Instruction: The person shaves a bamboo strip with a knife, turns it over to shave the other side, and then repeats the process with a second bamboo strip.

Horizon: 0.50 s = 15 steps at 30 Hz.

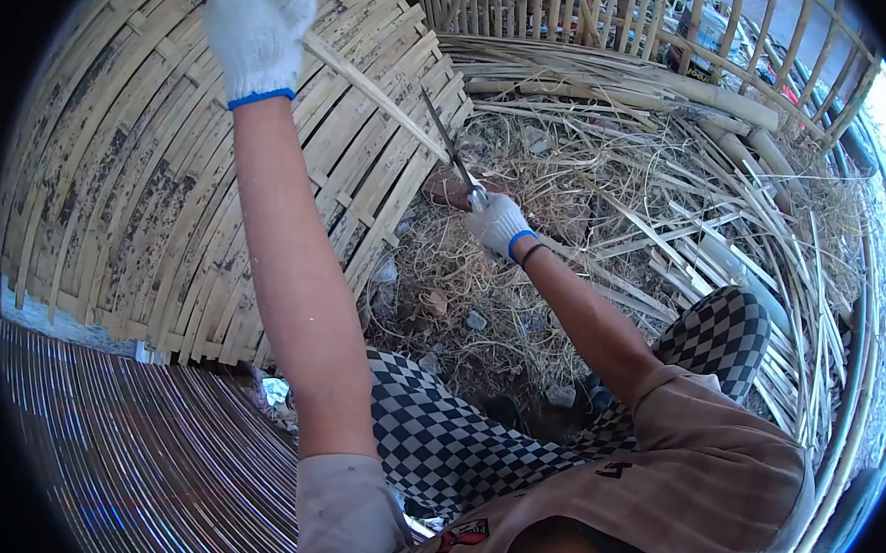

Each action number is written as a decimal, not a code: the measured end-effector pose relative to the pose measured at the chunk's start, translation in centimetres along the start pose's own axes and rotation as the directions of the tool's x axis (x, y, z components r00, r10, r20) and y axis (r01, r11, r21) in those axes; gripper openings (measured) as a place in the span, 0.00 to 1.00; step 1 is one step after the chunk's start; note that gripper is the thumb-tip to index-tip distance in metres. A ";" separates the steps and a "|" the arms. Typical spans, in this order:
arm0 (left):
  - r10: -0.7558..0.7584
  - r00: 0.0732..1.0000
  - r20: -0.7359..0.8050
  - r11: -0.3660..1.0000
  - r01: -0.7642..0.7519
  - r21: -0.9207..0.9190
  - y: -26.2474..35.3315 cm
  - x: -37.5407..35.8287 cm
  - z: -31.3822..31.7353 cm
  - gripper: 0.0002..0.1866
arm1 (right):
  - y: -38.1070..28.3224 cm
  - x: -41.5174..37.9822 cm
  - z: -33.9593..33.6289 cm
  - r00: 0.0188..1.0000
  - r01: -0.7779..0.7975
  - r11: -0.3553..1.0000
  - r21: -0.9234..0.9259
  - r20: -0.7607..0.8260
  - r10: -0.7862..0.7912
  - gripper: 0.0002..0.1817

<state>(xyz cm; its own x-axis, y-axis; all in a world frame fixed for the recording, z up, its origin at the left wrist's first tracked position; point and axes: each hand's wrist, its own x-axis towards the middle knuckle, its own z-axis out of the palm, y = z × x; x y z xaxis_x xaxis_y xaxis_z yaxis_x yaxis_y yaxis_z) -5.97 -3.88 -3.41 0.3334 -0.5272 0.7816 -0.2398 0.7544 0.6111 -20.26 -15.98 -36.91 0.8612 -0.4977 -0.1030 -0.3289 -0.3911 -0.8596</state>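
Observation:
My left hand (pixel 262 41), in a white glove with a blue cuff, is raised at the top left with its fingers closed around a pale bamboo strip (pixel 379 98). The strip slants down to the right, its lower end beside a long dark blade. My right hand (pixel 500 223), gloved the same way, is wrapped round the handle of this knife (pixel 457 161), whose blade points up and to the left. A woven bamboo panel (pixel 147 182) lies behind and beneath my left hand and forearm.
Bamboo shavings (pixel 568 185) cover the ground at the centre. Split strips (pixel 697 253) are heaped on the right, with thicker bamboo poles (pixel 704 93) behind. A bamboo fence (pixel 609 7) stands at the back; corrugated sheeting (pixel 151 442) is at the lower left.

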 end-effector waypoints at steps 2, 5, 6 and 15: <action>-0.035 0.942 -0.335 0.958 0.127 0.258 0.7 0.1 3.3 0.34 | -4.0 -1.2 -1.4 0.982 0.167 0.985 0.041 -0.093 -0.163 0.18; -0.104 0.946 -0.307 0.966 0.170 0.197 0.8 0.0 2.3 0.33 | -6.2 0.5 -1.3 0.919 0.339 0.940 -0.027 -0.206 -0.337 0.17; -0.116 0.952 -0.282 0.964 0.176 0.197 0.9 -0.3 2.3 0.33 | -6.3 1.1 -1.3 0.896 0.388 0.921 -0.024 -0.223 -0.383 0.17; -0.101 0.980 -0.173 0.973 0.133 0.187 0.5 -1.3 2.7 0.36 | 17.1 6.8 8.5 0.984 0.151 0.781 -0.606 0.165 -0.063 0.25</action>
<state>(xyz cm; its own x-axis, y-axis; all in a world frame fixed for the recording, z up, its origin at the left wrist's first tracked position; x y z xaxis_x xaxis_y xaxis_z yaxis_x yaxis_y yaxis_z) -8.99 -3.87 -3.84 0.5084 -0.5248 0.6828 -0.3592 0.5914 0.7220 -16.69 -19.51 -56.50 0.9323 -0.3374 -0.1303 -0.3612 -0.8498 -0.3839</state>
